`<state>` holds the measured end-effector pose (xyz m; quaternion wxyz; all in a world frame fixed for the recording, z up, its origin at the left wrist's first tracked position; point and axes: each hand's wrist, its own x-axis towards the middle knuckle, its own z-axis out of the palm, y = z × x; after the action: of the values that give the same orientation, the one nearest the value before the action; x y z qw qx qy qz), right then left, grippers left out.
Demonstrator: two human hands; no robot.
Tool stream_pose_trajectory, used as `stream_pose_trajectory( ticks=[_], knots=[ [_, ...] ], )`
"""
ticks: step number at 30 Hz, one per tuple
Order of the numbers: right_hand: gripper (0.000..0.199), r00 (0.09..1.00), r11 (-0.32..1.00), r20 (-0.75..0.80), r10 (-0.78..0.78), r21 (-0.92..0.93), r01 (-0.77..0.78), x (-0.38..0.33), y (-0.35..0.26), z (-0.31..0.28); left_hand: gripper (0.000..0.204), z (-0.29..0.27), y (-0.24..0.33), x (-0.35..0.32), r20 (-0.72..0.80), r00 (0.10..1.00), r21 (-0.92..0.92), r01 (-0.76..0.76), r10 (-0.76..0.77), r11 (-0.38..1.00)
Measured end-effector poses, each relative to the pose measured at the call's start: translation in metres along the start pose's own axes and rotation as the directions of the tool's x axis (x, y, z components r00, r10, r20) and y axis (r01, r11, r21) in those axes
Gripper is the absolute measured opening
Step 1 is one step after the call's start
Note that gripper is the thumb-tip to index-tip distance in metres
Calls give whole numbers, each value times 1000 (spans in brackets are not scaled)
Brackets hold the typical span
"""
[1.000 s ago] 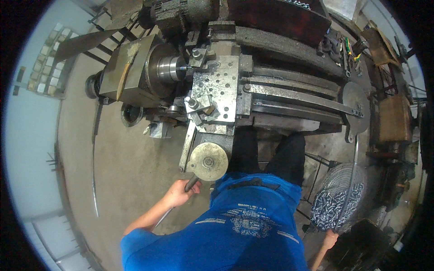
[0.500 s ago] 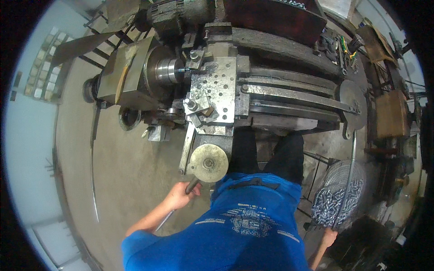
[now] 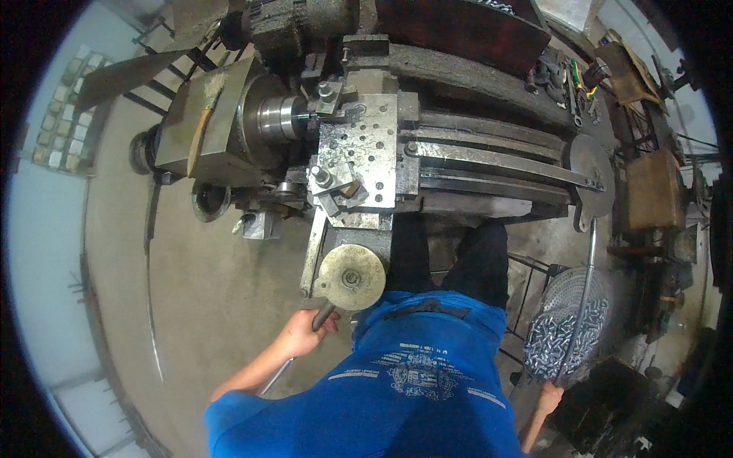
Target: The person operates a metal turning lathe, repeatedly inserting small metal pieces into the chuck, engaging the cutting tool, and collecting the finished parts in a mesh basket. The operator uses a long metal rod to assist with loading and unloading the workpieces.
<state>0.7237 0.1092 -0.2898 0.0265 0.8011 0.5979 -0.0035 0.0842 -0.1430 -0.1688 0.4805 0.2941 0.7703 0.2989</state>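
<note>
My left hand [image 3: 302, 334] is closed around the dark crank handle [image 3: 324, 314] of a round pale metal handwheel [image 3: 353, 276], at the front of a lathe. Low on the right, my right hand [image 3: 549, 398] grips the lower end of a long metal lever [image 3: 586, 294]. This lever runs up to a grey disc [image 3: 590, 164] at the right end of the machine. Between them lies the tool slide, a drilled metal plate [image 3: 374, 156] carrying two clamped tool blocks. Left of the plate is the shiny round spindle nose [image 3: 276, 119], with a thin bit near the rear tool block.
A perforated basket [image 3: 561, 284] of small metal pieces [image 3: 561, 340] stands behind the lever. On the headstock [image 3: 174, 141] lies a brush [image 3: 203, 126]. Wrenches [image 3: 574, 95] sit at the back right, near a dark red tray [image 3: 466, 30]. A thin rod [image 3: 153, 320] slants at the left.
The whole scene has shifted slightly left in the picture. Both hands keep their grips, and the handwheel and slide look the same.
</note>
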Motion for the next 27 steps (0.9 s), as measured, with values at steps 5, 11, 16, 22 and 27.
stream_pose_trajectory(
  ticks=[5, 11, 16, 22, 27],
  knots=[
    [42, 991, 991, 37, 131, -7, -131, -19, -50, -30, 20, 0, -3, 1, 15, 1000, 18, -1, 1, 1000],
    [39, 985, 983, 34, 170, 71, -172, -19, -42, -21, 28, -1, -2, 0, 15, 1000, 47, -20, 19, 999],
    [26, 999, 1000, -52, -13, 8, 13, -27, -43, -19, 31, -2, 0, 0, 29, 1000, 69, 1, -3, 998],
    [18, 985, 985, -48, -167, -50, 164, -30, -41, -16, 31, -1, 7, -1, 10, 999, 50, 36, -36, 998],
    [18, 995, 993, -30, -91, -84, 89, -36, -42, -18, 23, 1, 2, -1, -4, 1000, 42, -17, 17, 999]
  ],
)
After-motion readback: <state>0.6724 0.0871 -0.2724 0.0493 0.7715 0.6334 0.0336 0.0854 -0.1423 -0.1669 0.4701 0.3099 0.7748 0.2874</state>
